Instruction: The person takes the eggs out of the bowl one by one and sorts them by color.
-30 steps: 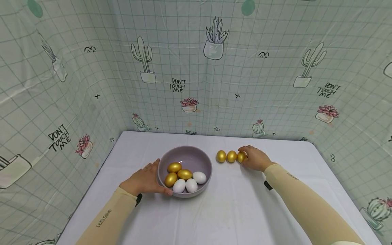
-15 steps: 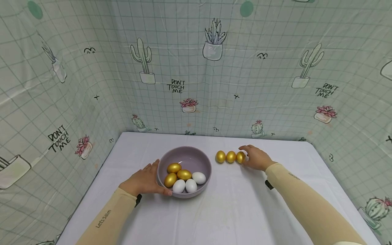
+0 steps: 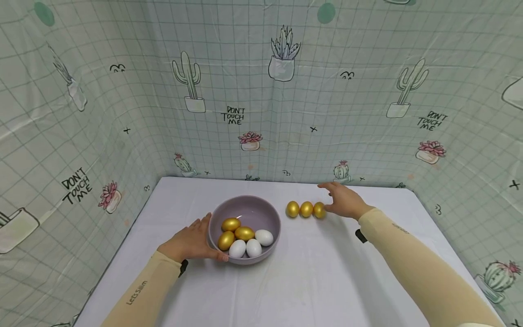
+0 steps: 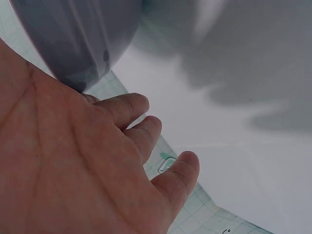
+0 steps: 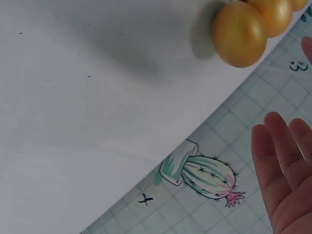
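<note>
My left hand (image 3: pixel 194 240) rests against the left side of a mauve bowl (image 3: pixel 261 211), thumb at the near rim and fingers along the outer wall. In the left wrist view, those fingers (image 4: pixel 131 109) stick out past the grey-looking bowl (image 4: pixel 92 34). Inside the bowl lie three golden eggs (image 3: pixel 231 224) and three white eggs (image 3: pixel 264 237). To its right, three more golden eggs stand in a row; the rightmost golden egg (image 3: pixel 319 210) is nearest my right hand (image 3: pixel 347 201). That hand holds nothing, its fingers spread and above the egg (image 5: pixel 239 34) row.
A white-covered table (image 3: pixel 302 281) carries everything. Behind it and to both sides hangs a green-grid fabric (image 3: pixel 261 81) printed with cacti. The row's left golden egg (image 3: pixel 292 209) and middle golden egg (image 3: pixel 306 209) stand between the bowl and my right hand.
My right hand has let go of the rightmost golden egg and lifted up and slightly right, its fingers opening. The egg stays in the row. My left hand keeps its place at the bowl.
</note>
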The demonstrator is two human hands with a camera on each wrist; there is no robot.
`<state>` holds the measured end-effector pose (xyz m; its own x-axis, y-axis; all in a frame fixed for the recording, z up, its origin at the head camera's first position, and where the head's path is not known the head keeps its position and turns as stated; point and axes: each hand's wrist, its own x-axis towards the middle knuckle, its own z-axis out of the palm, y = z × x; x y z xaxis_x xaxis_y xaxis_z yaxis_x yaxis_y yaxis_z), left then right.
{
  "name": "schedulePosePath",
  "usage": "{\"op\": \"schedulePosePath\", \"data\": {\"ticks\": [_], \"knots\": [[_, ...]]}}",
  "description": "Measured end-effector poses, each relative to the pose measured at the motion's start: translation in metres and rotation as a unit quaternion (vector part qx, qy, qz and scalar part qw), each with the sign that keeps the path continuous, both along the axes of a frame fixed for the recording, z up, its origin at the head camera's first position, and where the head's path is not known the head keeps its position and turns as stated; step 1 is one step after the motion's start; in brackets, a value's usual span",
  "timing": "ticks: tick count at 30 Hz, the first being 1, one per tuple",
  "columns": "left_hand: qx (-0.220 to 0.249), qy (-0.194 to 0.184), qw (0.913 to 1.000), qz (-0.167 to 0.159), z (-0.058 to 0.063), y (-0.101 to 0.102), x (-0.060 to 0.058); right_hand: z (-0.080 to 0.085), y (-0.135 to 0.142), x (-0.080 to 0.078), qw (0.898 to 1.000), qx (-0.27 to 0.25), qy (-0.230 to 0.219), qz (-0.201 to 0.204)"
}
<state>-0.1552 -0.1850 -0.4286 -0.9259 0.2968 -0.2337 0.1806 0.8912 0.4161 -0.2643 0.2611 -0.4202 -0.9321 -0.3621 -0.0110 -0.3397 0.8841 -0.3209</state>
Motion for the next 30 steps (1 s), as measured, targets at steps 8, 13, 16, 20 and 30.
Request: {"op": "schedulePosePath", "data": {"ticks": [8,13,16,20,30], "knots": [[0.004,-0.003,1.0,0.001,0.001,-0.001,0.001,0.025,-0.029,0.003,0.999,0.003,0.02,0.026],[0.001,-0.001,1.0,0.003,0.0,-0.002,0.0,0.036,-0.057,0.005,0.996,-0.002,0.053,0.073],[-0.001,-0.001,1.0,0.004,-0.001,-0.002,-0.001,0.039,-0.078,0.008,0.993,0.0,0.06,0.099],[-0.002,0.001,1.0,0.004,-0.001,-0.002,-0.001,0.044,-0.108,0.015,0.991,-0.001,0.044,0.125],[-0.008,-0.002,1.0,0.003,0.0,0.0,-0.001,0.031,-0.165,0.029,0.978,-0.001,0.008,0.21]]}}
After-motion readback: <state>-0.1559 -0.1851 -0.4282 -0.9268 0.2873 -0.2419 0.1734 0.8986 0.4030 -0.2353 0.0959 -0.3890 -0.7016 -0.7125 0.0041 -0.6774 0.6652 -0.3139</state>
